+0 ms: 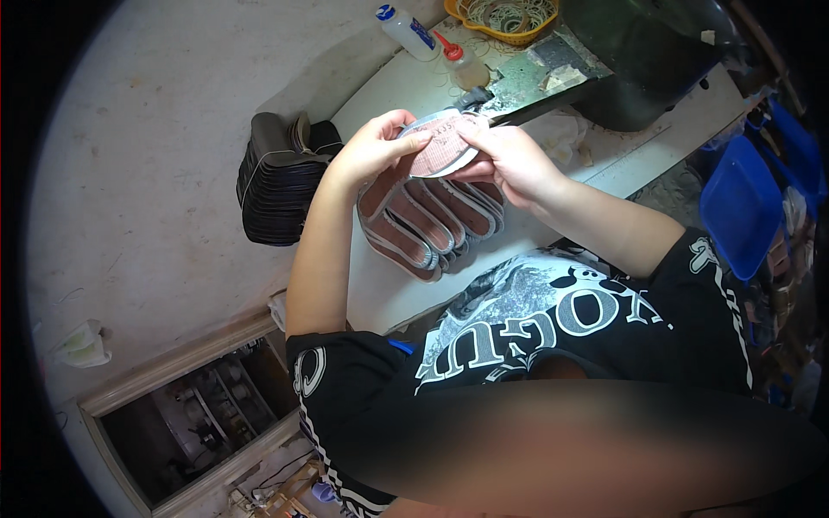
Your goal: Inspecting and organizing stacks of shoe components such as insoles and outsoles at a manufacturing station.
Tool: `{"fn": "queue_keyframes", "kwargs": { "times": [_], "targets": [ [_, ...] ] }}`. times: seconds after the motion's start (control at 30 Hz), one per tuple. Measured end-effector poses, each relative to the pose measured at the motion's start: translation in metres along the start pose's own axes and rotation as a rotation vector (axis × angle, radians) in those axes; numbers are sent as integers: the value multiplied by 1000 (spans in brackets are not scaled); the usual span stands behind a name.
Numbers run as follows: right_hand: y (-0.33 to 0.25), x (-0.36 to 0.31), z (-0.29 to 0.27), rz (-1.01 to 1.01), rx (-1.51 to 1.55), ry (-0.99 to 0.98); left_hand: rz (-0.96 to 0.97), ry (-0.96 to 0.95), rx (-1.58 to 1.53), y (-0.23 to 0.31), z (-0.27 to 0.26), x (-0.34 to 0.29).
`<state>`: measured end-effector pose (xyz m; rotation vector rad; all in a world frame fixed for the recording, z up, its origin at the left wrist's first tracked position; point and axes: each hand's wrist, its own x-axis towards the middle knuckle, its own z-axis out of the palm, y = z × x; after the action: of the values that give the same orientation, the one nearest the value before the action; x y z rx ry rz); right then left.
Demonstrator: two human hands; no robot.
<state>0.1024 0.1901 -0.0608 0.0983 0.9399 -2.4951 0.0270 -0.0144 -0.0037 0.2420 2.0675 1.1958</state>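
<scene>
A shoe insole (442, 148) with a pinkish-brown face and a pale grey-white edge is held up between both hands. My left hand (373, 151) pinches its left side, thumb lying on the face. My right hand (516, 166) grips the right end, thumb on top and fingers curled beneath. Right below the hands, several similar insoles (406, 226) lie overlapping in a fanned row on the white table (501, 268). The hands hide part of that row and the underside of the held piece.
A tied stack of black soles (275, 194) stands at the left, by the wall. Farther back are a white bottle with a blue cap (406, 33), a red-tipped squeeze bottle (465, 65) and a yellow basket (509, 34). Blue trays (741, 205) sit at the right.
</scene>
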Motion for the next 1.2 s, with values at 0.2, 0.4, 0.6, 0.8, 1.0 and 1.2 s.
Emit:
{"fn": "queue_keyframes", "kwargs": {
  "times": [0.2, 0.4, 0.6, 0.8, 1.0, 1.2],
  "targets": [
    [-1, 8, 0, 35, -39, 30, -48, 73, -20, -5, 1, -5],
    [-3, 11, -6, 7, -129, 8, -102, 147, -172, -5, 23, -11],
    [1, 6, -17, -32, -302, -91, -239, 197, -301, 9, 42, -13],
    [-4, -10, -27, 13, -501, -209, -344, 225, -244, 21, 50, -18],
    [1, -19, -41, 49, -367, -244, -319, 72, -170, 10, 44, -24],
    [-11, -47, -49, 276, -281, -262, -223, 257, -263, 1, 57, -19]
  ]
}}
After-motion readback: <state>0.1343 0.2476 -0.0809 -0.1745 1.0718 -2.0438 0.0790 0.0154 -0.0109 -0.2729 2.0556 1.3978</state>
